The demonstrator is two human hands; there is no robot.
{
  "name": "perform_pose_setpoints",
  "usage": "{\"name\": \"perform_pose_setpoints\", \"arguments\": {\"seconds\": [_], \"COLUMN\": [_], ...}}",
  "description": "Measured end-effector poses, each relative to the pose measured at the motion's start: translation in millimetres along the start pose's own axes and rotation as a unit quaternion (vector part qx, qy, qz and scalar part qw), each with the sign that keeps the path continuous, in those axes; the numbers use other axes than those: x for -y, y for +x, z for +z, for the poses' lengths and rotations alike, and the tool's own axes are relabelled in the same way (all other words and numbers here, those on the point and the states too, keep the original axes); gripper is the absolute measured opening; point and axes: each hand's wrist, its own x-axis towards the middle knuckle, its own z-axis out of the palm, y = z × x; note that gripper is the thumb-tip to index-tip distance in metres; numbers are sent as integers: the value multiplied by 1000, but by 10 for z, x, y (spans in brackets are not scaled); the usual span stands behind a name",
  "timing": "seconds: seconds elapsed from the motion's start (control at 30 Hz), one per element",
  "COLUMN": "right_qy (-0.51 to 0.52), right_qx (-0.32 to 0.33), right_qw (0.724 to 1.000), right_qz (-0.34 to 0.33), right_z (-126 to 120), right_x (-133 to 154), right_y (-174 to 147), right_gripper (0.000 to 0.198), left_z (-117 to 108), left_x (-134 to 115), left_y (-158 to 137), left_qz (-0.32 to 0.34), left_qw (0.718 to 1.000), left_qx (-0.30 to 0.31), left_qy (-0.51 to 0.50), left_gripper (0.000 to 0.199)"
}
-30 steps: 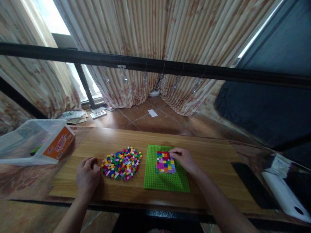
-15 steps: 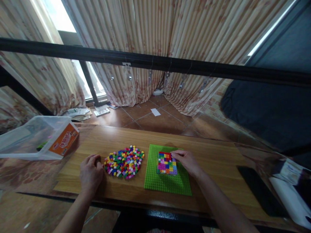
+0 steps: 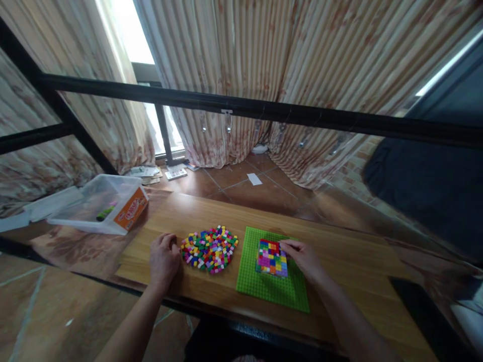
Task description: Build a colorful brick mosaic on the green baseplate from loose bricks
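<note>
multicolored brick build (image 3: 271,259) is seated on green baseplate (image 3: 249,286), right of center in the lower half of the frame. top face is covered in mixed colors, red along the upper edge, pink/purple at left.

right hand (image 3: 306,261) is placed over the plate's right side, fingertips brought to the build's upper right corner. thumb and forefinger are held close together there; whether a brick is pinched in that grip can't be told, too small and partly hidden.

left hand (image 3: 165,260) is rested on the wooden worktop (image 3: 215,207), just beside the left edge of the loose brick pile (image 3: 210,250). fingers are curled; inside of that grip is hidden, so can't tell if anything is held.

pile is spread flat between left hand and baseplate, gap of bare wood left on the plate side. clear plastic bin (image 3: 88,226) with orange label (image 3: 131,209) is set at left of frame, green item seen inside. dark flat pad (image 3: 426,314) is laid at lower right, well apart from the plate.
</note>
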Motion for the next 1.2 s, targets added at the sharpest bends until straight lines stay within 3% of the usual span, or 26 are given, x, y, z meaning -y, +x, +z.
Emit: {"name": "perform_pose_setpoints", "arguments": {"seconds": [0.13, 0.27, 0.47, 0.6, 0.7, 0.83, 0.97, 1.07, 1.2], "right_qy": [-100, -206, -205, -240, -284, -334, -351, -331, -239], "right_qx": [-51, -117, 29, 78, 98, 111, 112, 101, 68], "right_qw": [993, 963, 955, 943, 925, 901, 894, 902, 936], "right_qz": [-37, -129, -214, -214, -233, -253, -254, -258, -250], "right_z": [-18, 149, 862, 1304, 1492, 1608, 1657, 1627, 1429], "right_x": [74, 377, 784, 756, 675, 612, 629, 707, 820], "right_y": [-29, -136, -319, -273, -166, -42, -12, -89, -317], "right_gripper": [33, 27, 20, 17, 19, 20, 20, 19, 19], "left_z": [6, 24, 26, 18, 19, 27, 36, 39, 31], "left_x": [-9, -5, -23, -32, -29, -22, -10, 3, 14], "left_y": [-11, -30, -50, -51, -54, -55, -51, -45, -30], "left_qz": [-8, -12, -22, -23, -21, -25, -25, -20, -14], "left_qw": [1000, 1000, 999, 999, 999, 999, 999, 999, 1000], "left_qx": [-1, -6, -9, -7, -4, -3, -5, -7, -6], "left_qy": [-12, -13, -33, -39, -40, -42, -40, -34, -22], "left_gripper": [27, 27, 26, 26, 25, 25, 26, 27, 27]}}
